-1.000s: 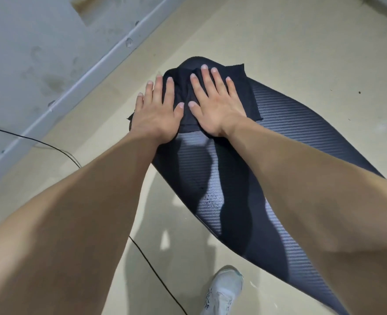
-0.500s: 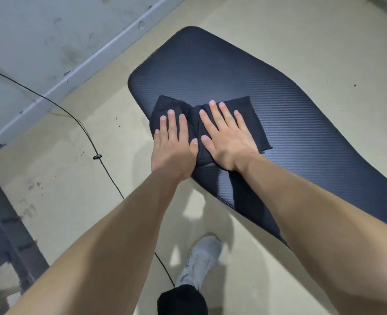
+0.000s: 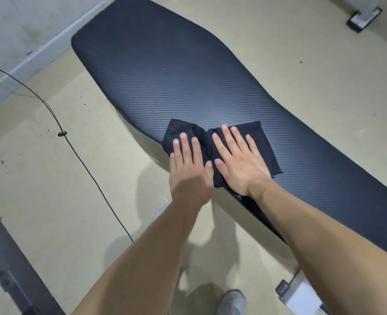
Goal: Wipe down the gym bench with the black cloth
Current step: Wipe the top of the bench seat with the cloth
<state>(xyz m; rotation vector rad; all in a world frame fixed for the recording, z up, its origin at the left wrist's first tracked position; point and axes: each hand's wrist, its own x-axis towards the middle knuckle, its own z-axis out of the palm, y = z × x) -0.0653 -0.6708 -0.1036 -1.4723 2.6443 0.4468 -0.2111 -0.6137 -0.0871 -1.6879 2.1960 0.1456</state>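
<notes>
You are pressing both hands flat on the black cloth (image 3: 205, 142), with the fingers straight and slightly spread. Your left hand (image 3: 189, 169) is lying just beside your right hand (image 3: 238, 164), thumbs nearly touching. The cloth is lying bunched at the near edge of the gym bench (image 3: 176, 76), roughly midway along it. The bench is running from far left to near right, so bare pad is lying ahead of your fingertips, and your right hand is sitting nearer the stretch to the right.
</notes>
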